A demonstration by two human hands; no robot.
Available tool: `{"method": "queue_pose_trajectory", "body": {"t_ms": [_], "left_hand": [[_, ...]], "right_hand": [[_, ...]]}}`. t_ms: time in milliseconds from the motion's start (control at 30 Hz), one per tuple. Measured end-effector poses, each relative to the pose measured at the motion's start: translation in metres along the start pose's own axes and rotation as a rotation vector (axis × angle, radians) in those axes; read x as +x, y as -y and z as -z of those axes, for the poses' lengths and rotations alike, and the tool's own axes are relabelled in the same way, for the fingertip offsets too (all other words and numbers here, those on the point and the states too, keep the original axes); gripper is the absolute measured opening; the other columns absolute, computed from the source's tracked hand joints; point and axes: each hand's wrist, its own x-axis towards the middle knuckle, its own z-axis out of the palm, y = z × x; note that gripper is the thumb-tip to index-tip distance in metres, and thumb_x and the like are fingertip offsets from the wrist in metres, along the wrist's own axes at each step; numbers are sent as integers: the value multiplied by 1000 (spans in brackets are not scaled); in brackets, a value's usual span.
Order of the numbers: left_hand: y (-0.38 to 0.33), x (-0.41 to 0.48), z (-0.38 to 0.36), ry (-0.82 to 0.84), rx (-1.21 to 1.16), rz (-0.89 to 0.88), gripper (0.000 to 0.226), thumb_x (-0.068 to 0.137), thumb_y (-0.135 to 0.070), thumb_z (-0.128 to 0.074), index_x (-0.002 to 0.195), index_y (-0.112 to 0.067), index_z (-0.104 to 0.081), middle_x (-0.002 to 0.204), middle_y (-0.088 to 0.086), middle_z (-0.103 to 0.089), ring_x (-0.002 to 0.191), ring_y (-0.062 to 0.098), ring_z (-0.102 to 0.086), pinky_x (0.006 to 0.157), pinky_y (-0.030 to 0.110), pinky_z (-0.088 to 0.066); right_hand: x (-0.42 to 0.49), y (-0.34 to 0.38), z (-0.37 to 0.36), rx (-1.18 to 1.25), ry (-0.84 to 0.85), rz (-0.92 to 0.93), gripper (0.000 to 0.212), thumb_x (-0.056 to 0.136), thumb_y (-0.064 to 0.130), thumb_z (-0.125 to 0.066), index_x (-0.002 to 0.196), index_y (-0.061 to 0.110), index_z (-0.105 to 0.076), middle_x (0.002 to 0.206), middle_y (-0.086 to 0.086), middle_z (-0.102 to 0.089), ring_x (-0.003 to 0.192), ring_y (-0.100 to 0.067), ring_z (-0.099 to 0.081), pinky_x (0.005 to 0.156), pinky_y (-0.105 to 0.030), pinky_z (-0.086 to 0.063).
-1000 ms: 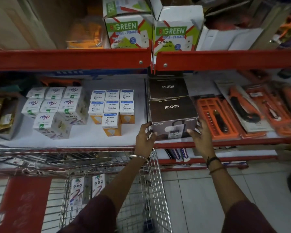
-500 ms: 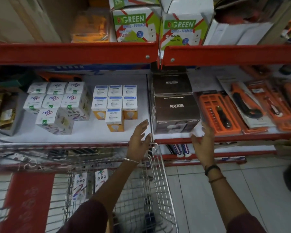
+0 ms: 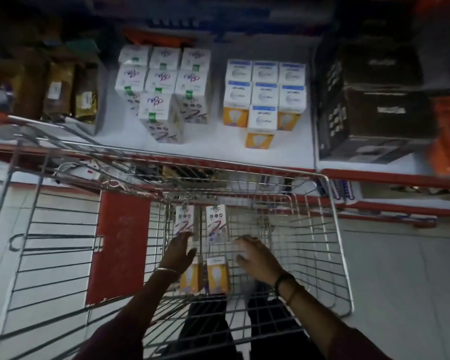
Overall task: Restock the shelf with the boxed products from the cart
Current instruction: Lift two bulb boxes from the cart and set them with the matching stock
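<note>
I look down into the wire cart (image 3: 333, 219). My left hand (image 3: 178, 253) reaches into it with fingers apart, its tips at the lower end of a white bulb box (image 3: 184, 220). A second white bulb box (image 3: 217, 222) stands beside that one. Two orange bulb boxes (image 3: 218, 278) lie just below, between my wrists. My right hand (image 3: 256, 258) hovers low in the cart with curled fingers over a pale blurred patch; whether it holds anything is unclear. On the shelf (image 3: 213, 149) above stand matching white boxes (image 3: 161, 110) and orange-and-white boxes (image 3: 263, 100).
Two dark large boxes (image 3: 382, 120) sit stacked on the shelf at the right, with orange tool packs (image 3: 447, 152) beyond them. Brown packets (image 3: 60, 92) fill a tray at the left. A red panel (image 3: 120, 245) lies in the cart's folded seat. Pale floor tiles show around the cart.
Both hands have left the dark box on the shelf and dropped down into the cart. My view has tilted from the shelves down to the cart.
</note>
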Motion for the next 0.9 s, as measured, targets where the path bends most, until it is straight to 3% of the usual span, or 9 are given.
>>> {"method": "queue_pose_trajectory", "body": {"t_ms": [133, 267, 400, 500, 633, 733, 800, 900], "left_hand": [[62, 8, -26, 241, 147, 87, 60, 88, -19, -56, 139, -3, -29, 148, 18, -32, 137, 30, -30, 113, 37, -26], [89, 17, -44, 407, 181, 85, 69, 89, -23, -55, 145, -9, -17, 155, 12, -19, 143, 24, -20, 117, 36, -21], [101, 22, -57, 504, 266, 47, 86, 82, -46, -56, 146, -15, -8, 157, 8, -12, 144, 23, -14, 116, 43, -23], [101, 17, -61, 544, 327, 16, 88, 85, -47, -55, 146, -8, -4, 158, 13, -5, 145, 27, -9, 118, 43, -19], [102, 15, -53, 528, 231, 4, 96, 80, -42, -64, 144, -2, -6, 155, 20, -12, 140, 33, -22, 115, 42, -27], [100, 22, -41, 562, 199, -28, 99, 74, -37, -71, 143, -3, -10, 152, 19, -23, 134, 33, -36, 108, 42, -38], [92, 25, -33, 550, 208, -49, 86, 76, -30, -70, 139, 1, -21, 144, 18, -35, 126, 34, -44, 101, 41, -43], [84, 26, -27, 546, 218, -95, 70, 79, -31, -68, 130, -2, -31, 132, 18, -44, 116, 36, -50, 89, 39, -47]], "right_hand": [[44, -7, -54, -272, 234, -50, 59, 97, 22, -46, 148, 10, -19, 159, -11, -15, 146, -28, -14, 116, -46, -18], [65, -19, -92, -412, 307, -117, 73, 94, 22, -49, 150, 12, -3, 160, -13, -4, 147, -32, -7, 116, -48, -19], [74, -22, -102, -383, 264, -134, 65, 96, 33, -47, 148, 8, -17, 159, -18, -11, 146, -33, -13, 116, -46, -20], [79, -18, -100, -215, 231, -143, 64, 93, 29, -55, 143, 2, -26, 153, -19, -28, 140, -31, -28, 114, -38, -26], [85, -14, -96, -119, 324, -179, 73, 94, 26, -55, 147, 1, -12, 156, -18, -22, 142, -33, -25, 116, -37, -23], [86, -14, -94, -185, 273, -152, 59, 90, 20, -60, 138, 3, -31, 140, -19, -44, 127, -35, -45, 101, -39, -40], [83, -15, -90, -206, 240, -139, 49, 85, 22, -65, 124, 7, -41, 127, -15, -52, 114, -34, -54, 89, -38, -42], [76, -14, -87, -164, 244, -116, 61, 81, 26, -70, 130, 10, -38, 133, -12, -48, 117, -33, -51, 92, -39, -42]]}}
